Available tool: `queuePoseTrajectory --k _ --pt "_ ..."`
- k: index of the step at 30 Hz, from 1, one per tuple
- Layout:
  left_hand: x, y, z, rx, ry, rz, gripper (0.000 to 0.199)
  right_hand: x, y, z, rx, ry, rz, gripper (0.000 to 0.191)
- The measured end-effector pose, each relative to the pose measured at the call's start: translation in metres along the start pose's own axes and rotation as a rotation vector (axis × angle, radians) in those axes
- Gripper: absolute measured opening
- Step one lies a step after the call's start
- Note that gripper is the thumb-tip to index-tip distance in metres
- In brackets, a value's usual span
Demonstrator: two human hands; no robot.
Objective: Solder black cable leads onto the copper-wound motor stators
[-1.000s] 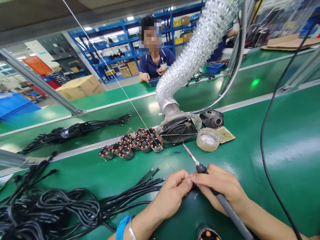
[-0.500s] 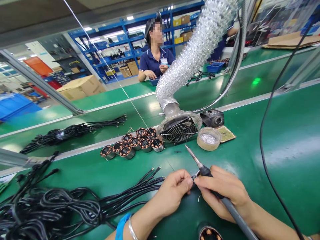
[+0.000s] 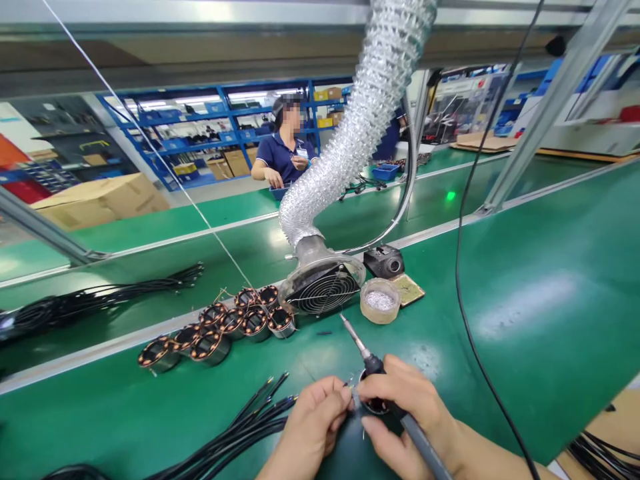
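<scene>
My left hand (image 3: 320, 417) is closed in a pinch, with thin wire ends (image 3: 351, 385) showing at its fingertips. My right hand (image 3: 413, 413) grips a soldering iron (image 3: 361, 343) by its dark handle, the bare tip pointing up and away from me. The thumb of this hand stands off from its index finger. Partly hidden behind the right fingers is a stator (image 3: 374, 403), a round metal ring. Black cables (image 3: 245, 427) with stripped ends lie just left of my left hand.
Several copper-wound stators (image 3: 210, 347) stand in a cluster beside a fume extractor fan (image 3: 325, 290) on a silver duct (image 3: 345, 127). A bowl of solder bits (image 3: 380, 301) sits to its right. A black cord (image 3: 467, 313) hangs at right. Across the line sits a co-worker (image 3: 285, 153).
My view has turned to the right, so the bench things appear further left. The stator from the bottom edge is now up by my right fingers. My right thumb has moved away from the fingers.
</scene>
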State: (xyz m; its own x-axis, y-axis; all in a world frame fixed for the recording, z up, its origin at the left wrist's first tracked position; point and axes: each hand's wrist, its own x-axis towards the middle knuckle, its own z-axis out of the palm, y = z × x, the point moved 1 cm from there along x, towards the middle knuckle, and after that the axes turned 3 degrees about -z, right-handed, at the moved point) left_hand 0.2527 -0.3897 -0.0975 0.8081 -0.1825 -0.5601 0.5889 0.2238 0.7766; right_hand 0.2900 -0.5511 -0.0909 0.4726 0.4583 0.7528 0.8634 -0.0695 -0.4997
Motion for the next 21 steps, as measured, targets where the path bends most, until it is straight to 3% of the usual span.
queuePoseTrajectory --k 6,13,21 --pt "-0.003 0.000 0.002 -0.021 0.051 0.023 0.045 -0.003 0.002 0.002 -0.035 -0.062 -0.021 0.027" --pt "-0.005 -0.001 0.011 0.024 0.173 0.082 0.042 -0.007 0.004 0.005 -0.123 0.111 0.110 0.029" --pt "-0.005 -0.008 0.012 0.072 0.195 0.097 0.034 -0.007 0.002 0.002 -0.084 0.065 0.093 0.031"
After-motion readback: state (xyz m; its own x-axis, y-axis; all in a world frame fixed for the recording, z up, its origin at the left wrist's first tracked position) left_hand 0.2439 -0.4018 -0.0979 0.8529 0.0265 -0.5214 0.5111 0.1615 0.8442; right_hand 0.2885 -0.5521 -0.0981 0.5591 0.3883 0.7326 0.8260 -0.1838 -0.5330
